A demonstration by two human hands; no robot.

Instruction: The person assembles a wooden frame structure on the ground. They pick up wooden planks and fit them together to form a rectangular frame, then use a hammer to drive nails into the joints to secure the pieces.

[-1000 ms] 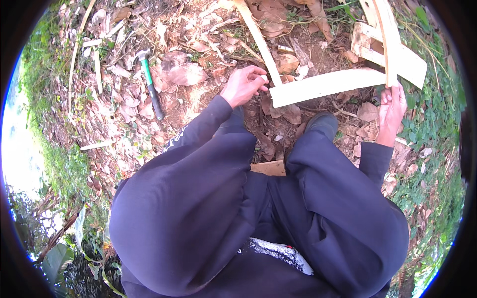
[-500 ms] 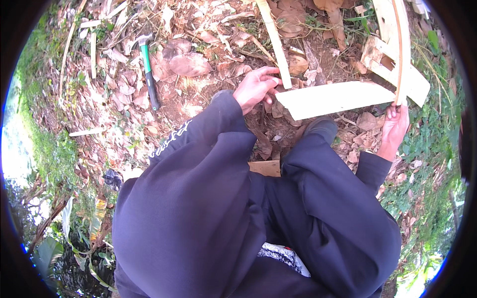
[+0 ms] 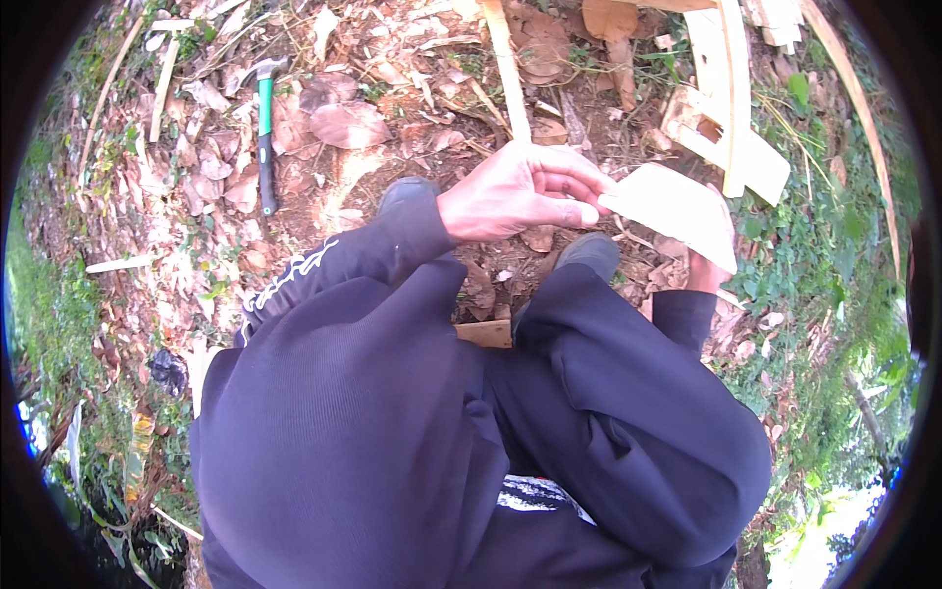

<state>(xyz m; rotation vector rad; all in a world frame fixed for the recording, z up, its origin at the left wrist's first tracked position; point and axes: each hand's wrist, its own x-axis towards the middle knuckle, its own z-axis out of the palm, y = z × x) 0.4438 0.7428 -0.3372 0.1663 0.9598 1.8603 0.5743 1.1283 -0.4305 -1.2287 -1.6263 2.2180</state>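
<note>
A pale, flat wooden board (image 3: 672,214) is held up between my two hands, tilted over the ground. Its left end is pinched between the thumb and fingers of my left hand (image 3: 525,191). My right hand (image 3: 721,250) grips the right end, with most of its fingers hidden behind the board. Just beyond stands a pale wooden frame, with one slat-like leg (image 3: 507,74) near my left hand and another upright (image 3: 734,98) behind the board's right end. A notched wood piece (image 3: 721,137) lies beside that upright.
To the left, a hammer (image 3: 265,142) with a green and black handle lies on the leaf-strewn soil. Thin wood strips (image 3: 165,88) are scattered at the far left, and a long curved strip (image 3: 863,118) is at the right. My shoes (image 3: 589,257) rest close below the board.
The board has come away from the frame's right upright and turned, looking shorter now. My right hand has moved left with it. My left hand has taken hold of its left end.
</note>
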